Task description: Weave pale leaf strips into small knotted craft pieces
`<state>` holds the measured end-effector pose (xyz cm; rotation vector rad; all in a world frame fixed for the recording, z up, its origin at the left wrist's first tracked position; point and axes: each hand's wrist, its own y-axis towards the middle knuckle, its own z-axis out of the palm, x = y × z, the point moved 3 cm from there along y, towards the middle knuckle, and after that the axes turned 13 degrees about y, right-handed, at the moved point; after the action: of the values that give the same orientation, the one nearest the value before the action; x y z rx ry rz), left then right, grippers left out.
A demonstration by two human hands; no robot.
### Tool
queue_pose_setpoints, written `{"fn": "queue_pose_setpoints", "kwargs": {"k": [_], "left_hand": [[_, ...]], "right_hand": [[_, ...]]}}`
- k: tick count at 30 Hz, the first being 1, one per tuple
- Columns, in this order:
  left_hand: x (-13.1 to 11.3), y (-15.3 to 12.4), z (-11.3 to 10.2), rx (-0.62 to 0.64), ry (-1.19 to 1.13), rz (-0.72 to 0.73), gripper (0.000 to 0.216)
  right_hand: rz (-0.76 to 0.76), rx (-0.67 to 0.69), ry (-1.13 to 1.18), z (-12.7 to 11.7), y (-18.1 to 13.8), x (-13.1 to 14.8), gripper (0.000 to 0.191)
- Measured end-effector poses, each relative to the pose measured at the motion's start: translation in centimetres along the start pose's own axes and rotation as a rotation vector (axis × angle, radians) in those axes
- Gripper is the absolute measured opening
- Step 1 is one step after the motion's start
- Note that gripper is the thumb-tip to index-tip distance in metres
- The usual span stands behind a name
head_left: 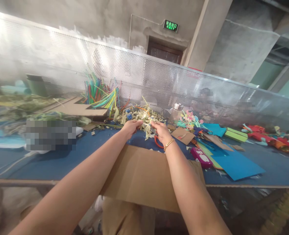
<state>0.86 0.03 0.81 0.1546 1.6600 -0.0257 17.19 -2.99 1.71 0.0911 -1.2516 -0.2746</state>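
Both my arms reach forward over a brown cardboard sheet (139, 176) that lies on the blue table (61, 160). My left hand (130, 126) is closed in a pinch on pale yellow paper strips (142, 116) from a loose pile. My right hand (162, 130), with a gold bracelet at the wrist, also pinches a strip of the same pile, close beside the left. Orange-handled scissors (157, 143) lie just under my right hand.
A bundle of coloured straws (100, 94) stands behind the pile. A metal-lidded jar (176, 112), pink paper flowers (190, 119), a pink box (201, 157), blue paper sheets (235, 164) and red scraps (271, 138) lie to the right. A perforated metal screen (159, 78) backs the table.
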Motion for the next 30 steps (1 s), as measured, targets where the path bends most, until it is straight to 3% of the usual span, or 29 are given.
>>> {"fn": "queue_pose_setpoints", "kwargs": {"k": [5,13,24,30], "left_hand": [[-0.3,-0.1,-0.7,-0.129,0.001,-0.014,0.027],[-0.6,0.1,0.8,0.151,0.066,0.112,0.035],[-0.9,-0.9,1.1,0.205,0.128,0.109,0.026],[-0.5,-0.1,0.6,0.085,0.091,0.069,0.026]], "right_hand": [[0.022,-0.008,0.053,0.0,0.0,0.1,0.034],[0.027,-0.024,-0.014,0.0,-0.1,0.1,0.037],[0.053,0.024,-0.019,0.0,0.2,-0.5,0.038],[0.017,0.039,-0.035,0.1,0.1,-0.3,0.036]]}}
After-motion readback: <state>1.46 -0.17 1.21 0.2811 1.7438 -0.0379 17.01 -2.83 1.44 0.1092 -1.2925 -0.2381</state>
